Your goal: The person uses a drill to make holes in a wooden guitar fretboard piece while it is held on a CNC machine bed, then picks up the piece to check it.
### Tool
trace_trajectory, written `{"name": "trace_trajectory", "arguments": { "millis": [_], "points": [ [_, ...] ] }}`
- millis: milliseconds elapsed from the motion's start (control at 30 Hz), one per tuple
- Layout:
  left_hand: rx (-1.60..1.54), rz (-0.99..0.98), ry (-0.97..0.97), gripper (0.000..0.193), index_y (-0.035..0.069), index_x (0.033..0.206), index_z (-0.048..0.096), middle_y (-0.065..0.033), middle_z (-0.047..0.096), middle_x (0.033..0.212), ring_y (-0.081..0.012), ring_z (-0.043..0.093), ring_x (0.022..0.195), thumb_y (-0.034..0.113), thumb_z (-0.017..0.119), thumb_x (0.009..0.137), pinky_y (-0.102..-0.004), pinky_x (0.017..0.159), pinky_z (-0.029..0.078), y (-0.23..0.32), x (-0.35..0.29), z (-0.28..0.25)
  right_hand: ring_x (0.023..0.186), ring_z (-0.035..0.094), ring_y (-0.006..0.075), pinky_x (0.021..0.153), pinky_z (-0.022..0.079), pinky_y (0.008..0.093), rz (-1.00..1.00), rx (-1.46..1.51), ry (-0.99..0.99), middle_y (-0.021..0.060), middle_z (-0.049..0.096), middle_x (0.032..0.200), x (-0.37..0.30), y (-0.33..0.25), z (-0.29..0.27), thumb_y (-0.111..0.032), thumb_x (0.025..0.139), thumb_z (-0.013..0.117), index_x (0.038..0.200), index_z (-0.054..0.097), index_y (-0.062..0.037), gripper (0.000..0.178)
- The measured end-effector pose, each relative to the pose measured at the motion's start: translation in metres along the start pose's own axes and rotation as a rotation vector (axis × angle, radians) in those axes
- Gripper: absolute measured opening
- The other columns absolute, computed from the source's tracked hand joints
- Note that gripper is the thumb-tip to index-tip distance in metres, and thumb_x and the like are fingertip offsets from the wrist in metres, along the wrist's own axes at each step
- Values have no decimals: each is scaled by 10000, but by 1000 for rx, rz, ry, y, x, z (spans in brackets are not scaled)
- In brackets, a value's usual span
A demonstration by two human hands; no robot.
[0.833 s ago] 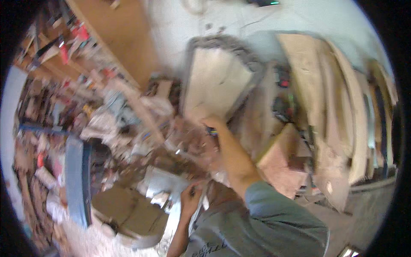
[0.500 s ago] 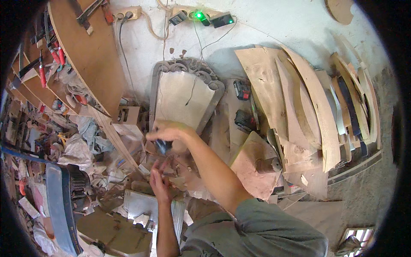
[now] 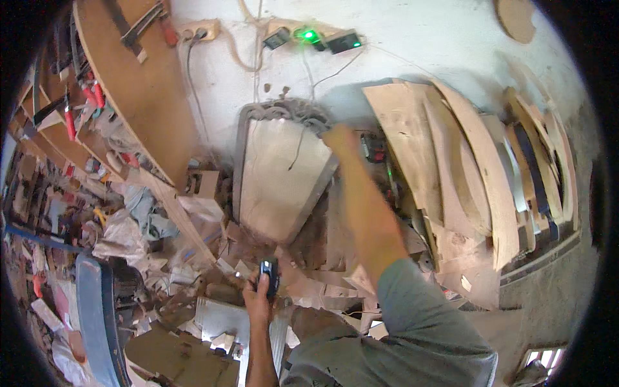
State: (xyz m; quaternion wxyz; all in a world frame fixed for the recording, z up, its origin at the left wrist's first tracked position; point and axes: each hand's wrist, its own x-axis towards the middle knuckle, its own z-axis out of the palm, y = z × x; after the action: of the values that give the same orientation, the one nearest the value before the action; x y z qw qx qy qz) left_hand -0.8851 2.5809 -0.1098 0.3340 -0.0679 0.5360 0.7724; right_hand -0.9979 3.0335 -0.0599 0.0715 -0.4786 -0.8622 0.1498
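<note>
A person's left hand (image 3: 258, 299) grips a small dark block (image 3: 271, 284), thumb along its top — apparently to steady it — low in front of a pale panel (image 3: 277, 174) with a carved grey frame. The right hand (image 3: 340, 140), blurred, overlaps the frame's upper right corner; whether its fingers are closed cannot be told. The panel leans on the white wall (image 3: 425, 42), probably for support.

There are two hands (image 3: 259, 302), one black device (image 3: 271, 273), one carved frame (image 3: 242, 155), three adapters (image 3: 342, 42), two green lights (image 3: 309, 35), one grey shirt (image 3: 412, 322), one blue panel (image 3: 97, 316) and one window (image 3: 547, 357).
</note>
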Motion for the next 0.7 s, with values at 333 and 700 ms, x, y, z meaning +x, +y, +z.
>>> {"name": "trace_trajectory", "arguments": {
  "millis": [333, 700],
  "points": [
    [84, -392, -34, 467, 44, 1179, 634, -17, 660, 849, -59, 531, 564, 337, 777, 845, -206, 451, 377, -40, -88, -58, 1107, 641, 431, 965, 508, 519, 166, -480, 435, 270, 661, 1166, 136, 228, 35, -220, 840, 667, 1073, 700, 3, 324],
    [93, -359, 19, 468, 4, 1205, 609, -36, 662, 1009, -91, 607, 843, 310, 738, 875, -231, 701, 490, -40, -89, -51, 1006, 684, 393, 868, 550, 464, -126, -667, 192, 267, 686, 1062, 157, 198, 1, -149, 812, 649, 997, 732, -27, 237]
  ]
}}
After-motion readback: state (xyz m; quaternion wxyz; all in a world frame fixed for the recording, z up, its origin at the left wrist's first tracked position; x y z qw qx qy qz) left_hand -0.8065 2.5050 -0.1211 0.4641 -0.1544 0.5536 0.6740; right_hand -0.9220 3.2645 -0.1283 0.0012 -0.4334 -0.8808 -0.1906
